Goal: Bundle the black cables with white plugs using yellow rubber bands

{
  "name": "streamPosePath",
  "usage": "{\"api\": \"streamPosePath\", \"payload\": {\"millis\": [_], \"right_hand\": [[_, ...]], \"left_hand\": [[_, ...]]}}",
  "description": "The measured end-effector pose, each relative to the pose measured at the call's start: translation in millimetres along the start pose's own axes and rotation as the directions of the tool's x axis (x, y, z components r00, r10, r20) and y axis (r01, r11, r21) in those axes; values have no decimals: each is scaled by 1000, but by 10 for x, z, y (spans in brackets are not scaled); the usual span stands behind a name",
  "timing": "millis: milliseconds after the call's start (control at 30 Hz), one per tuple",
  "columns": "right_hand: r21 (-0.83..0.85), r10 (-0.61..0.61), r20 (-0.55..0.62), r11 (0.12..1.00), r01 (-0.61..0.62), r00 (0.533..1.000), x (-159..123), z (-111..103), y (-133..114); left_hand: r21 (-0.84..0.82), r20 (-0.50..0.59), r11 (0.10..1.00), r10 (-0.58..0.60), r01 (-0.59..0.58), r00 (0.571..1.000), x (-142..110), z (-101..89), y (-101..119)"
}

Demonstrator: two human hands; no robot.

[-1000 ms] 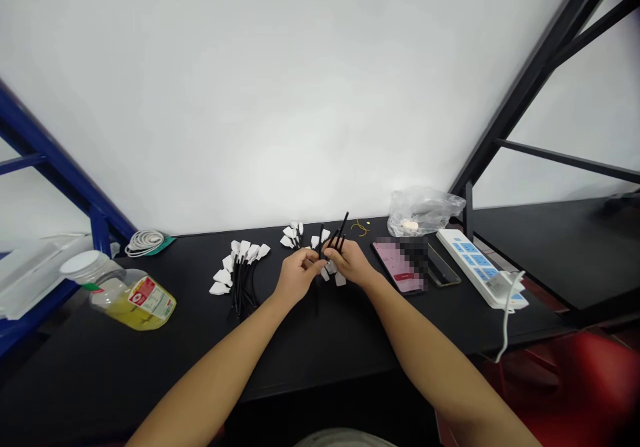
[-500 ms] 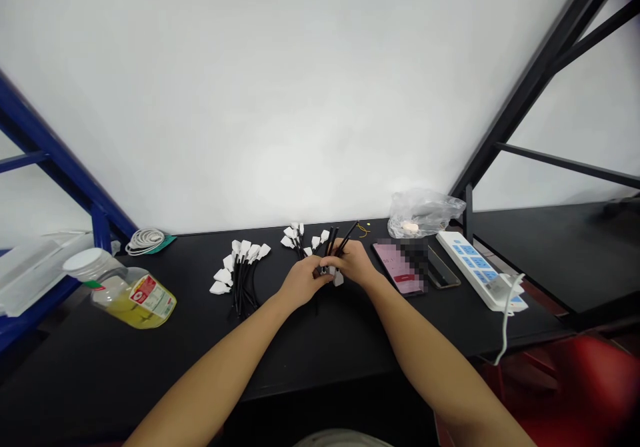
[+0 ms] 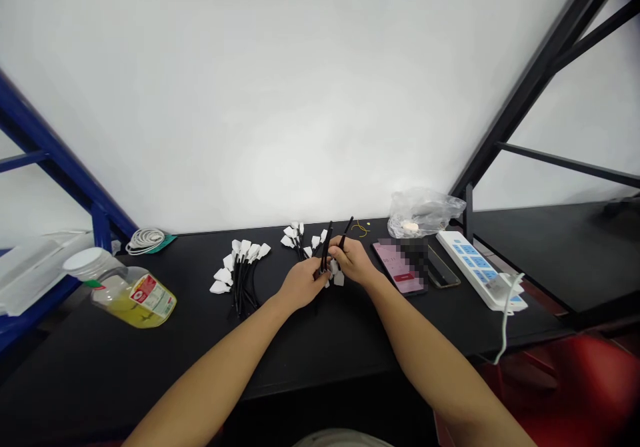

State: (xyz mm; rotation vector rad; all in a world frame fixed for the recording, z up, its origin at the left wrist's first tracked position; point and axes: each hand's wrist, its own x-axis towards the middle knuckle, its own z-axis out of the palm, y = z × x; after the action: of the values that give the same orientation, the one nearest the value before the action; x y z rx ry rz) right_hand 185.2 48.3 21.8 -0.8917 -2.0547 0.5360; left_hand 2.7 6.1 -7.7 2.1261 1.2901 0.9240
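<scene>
Near the middle of the table, my left hand [image 3: 303,284] is closed around several short black cables [image 3: 326,247] with flat white ends, which stand upright out of its grip. My right hand [image 3: 354,261], right beside it, pinches another black cable [image 3: 347,229] that tilts up to the right. White ends [image 3: 339,278] show below and between the hands; the fingers partly hide them. Behind my left hand lies a small group of the same white-ended cables [image 3: 295,236]. Further left, a larger bundle of them [image 3: 243,270] lies fanned out on the black table [image 3: 300,360].
On the left are a clear jar [image 3: 143,297] with yellow liquid and a coiled white cable [image 3: 145,241]. To the right lie a pink-screened phone [image 3: 395,264], a second dark phone [image 3: 443,267], a white power strip [image 3: 480,267], a clear plastic bag [image 3: 425,210] and yellow ties [image 3: 360,228].
My right hand has moved slightly apart from the left, with one cable in it. The cables in my left hand now stand closer together and lean a little more to the left.
</scene>
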Motion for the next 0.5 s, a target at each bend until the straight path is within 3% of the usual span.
{"api": "streamPosePath", "payload": {"millis": [367, 500], "right_hand": [[-26, -9, 9, 1000, 10, 1000, -14, 28, -73], [-8, 16, 43, 1000, -15, 999, -23, 62, -66]], "left_hand": [[67, -10, 998, -16, 16, 1000, 15, -1, -27], [59, 6, 998, 29, -29, 1000, 22, 33, -56]]}}
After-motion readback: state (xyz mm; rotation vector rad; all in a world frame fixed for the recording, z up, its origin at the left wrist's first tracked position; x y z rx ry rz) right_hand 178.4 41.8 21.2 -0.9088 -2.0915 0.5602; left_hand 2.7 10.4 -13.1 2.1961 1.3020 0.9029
